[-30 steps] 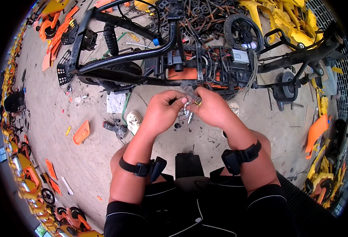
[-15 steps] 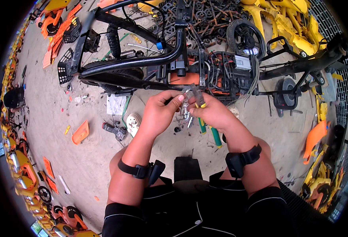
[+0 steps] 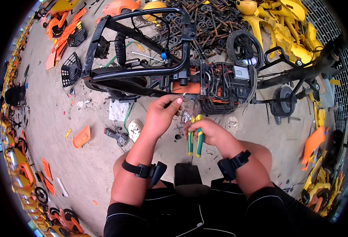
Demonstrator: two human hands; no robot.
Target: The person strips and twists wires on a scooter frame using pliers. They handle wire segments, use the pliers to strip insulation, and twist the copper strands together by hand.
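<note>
Pliers (image 3: 200, 141) with green-and-yellow handles sit in your right hand (image 3: 211, 132), fingers curled around them; your left hand (image 3: 162, 113) pinches a tiny piece (image 3: 184, 94) near the black vehicle frame (image 3: 142, 72). A slackened pinch could drop it.

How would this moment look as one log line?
left grip: pinching a small piece, too tiny to identify | right grip: holding green-and-yellow pliers by the handles | nearby: black frame, drill-like tool
</note>
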